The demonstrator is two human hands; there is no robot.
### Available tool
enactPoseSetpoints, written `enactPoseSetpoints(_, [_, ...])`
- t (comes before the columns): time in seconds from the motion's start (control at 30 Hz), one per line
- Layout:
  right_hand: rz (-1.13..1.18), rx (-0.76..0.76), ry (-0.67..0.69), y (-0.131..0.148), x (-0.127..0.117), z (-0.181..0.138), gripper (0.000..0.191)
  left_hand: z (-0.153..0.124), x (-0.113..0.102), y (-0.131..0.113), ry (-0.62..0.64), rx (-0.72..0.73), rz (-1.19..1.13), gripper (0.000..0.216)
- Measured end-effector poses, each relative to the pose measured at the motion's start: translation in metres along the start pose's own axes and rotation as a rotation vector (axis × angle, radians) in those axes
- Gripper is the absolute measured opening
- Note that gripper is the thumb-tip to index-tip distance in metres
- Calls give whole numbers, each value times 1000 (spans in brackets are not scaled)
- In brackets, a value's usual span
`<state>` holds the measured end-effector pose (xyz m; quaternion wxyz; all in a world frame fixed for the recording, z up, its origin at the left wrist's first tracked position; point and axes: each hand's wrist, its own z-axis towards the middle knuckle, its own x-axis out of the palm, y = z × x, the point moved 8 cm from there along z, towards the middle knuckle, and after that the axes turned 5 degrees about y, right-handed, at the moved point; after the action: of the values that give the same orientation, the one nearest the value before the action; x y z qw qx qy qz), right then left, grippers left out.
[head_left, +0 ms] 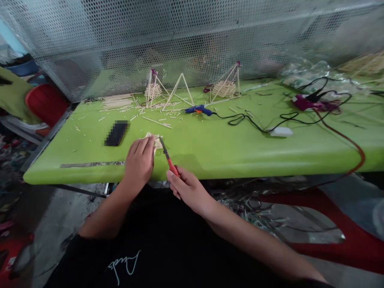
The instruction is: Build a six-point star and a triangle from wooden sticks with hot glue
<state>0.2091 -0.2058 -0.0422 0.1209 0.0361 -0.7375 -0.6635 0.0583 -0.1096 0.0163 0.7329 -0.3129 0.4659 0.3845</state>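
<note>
My left hand [140, 157] rests near the front of the green table, fingers together, pressing a small piece made of pale wooden sticks [158, 143] against the top. Part of that piece is hidden beneath my fingers. Wrapped around a red-handled tool [171, 165] is my right hand [186, 186]. The tool's thin dark shaft points up and left, its tip at the stick piece; whether it touches is hard to tell. Its exact kind does not show clearly.
A blue glue gun [198, 110] lies mid-table, its black cord running right to a purple power block [303, 103]. Stick frames [180, 90] stand along the mesh panel [168, 36]. Loose sticks [117, 102], a phone [117, 133] and a white block [281, 132] lie about.
</note>
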Motion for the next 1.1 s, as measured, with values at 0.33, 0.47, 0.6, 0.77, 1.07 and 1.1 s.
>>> enactPoseSetpoints(0.33, [-32,-103,-83,3,-39,101,62,96,-4,35,168,-146,36,37])
enactPoseSetpoints(0.47, [-134,25,-55,22,-59,155,41,135,5,54,184,-197,22,42])
enactPoseSetpoints(0.6, [-251,139,-99,38,-72,197,44,162,6,71,160,-231,10,45])
enactPoseSetpoints(0.77, [-373,263,-152,34,-77,222,47,172,22,88,187,-249,-1,46])
enactPoseSetpoints(1.07, [-446,403,-194,20,-81,223,48,176,50,98,246,-240,-33,47])
enactPoseSetpoints(1.1, [-448,409,-193,22,-80,222,48,176,52,99,249,-240,-36,47])
